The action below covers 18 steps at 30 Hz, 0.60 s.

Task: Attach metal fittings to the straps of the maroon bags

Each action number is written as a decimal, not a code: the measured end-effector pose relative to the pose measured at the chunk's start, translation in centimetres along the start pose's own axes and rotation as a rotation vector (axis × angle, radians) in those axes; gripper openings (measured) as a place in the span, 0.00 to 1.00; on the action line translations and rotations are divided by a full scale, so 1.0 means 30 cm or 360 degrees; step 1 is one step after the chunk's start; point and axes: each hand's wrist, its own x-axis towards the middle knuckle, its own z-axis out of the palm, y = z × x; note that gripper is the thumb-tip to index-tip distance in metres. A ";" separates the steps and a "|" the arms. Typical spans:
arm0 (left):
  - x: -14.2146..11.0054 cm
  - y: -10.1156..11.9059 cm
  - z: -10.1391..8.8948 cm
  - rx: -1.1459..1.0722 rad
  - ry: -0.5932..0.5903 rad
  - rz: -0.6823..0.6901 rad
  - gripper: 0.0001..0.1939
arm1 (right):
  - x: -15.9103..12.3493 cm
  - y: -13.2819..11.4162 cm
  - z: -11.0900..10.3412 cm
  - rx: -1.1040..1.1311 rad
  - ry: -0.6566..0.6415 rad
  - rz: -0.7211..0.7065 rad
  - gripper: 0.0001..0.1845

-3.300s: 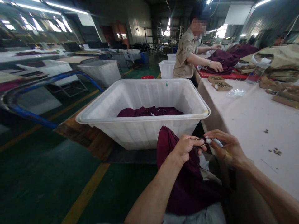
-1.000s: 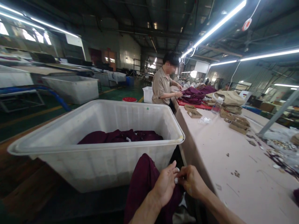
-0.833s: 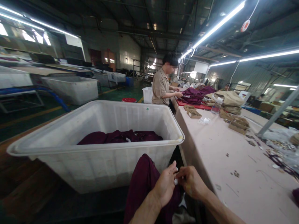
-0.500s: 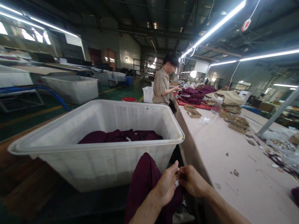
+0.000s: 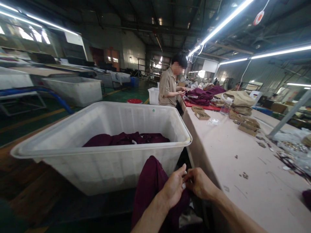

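Note:
A maroon garment (image 5: 149, 184) hangs in front of me, beside the white tub, its lower part running down under my forearms. My left hand (image 5: 173, 187) is closed at the garment's right side, with the thumb pointing up. My right hand (image 5: 199, 183) meets it from the right, thumb and fingers pinched together against the left fingers. A small white piece (image 5: 183, 186) shows between the two hands; whether it is a fingertip wrap or part of the garment is unclear. What the right fingertips pinch is hidden.
A large white tub (image 5: 102, 157) holds more maroon garments (image 5: 126, 139). To the right, a cloth-covered table (image 5: 211, 145) bears small metal pieces (image 5: 245, 175), open boxes of fasteners (image 5: 202, 115) and plastic bags (image 5: 293, 142). A co-worker (image 5: 167, 85) stands at its far end by heaped maroon cloth (image 5: 200, 96).
Both hands stay together at the garment, with only a slight shift of the fingers. The whole view has moved slightly. The co-worker's hands have lowered a little.

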 end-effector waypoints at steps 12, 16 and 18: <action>-0.012 0.003 0.027 -0.0059 -0.0070 -0.0041 0.19 | -0.016 0.016 0.013 0.0187 -0.0052 -0.0030 0.08; 0.007 -0.007 0.009 -0.0014 0.0022 0.0010 0.16 | -0.006 0.029 0.010 0.0151 0.0149 -0.0040 0.04; 0.003 0.001 -0.003 0.0195 -0.0005 0.0121 0.18 | 0.007 0.045 -0.005 0.0164 0.0265 0.0019 0.07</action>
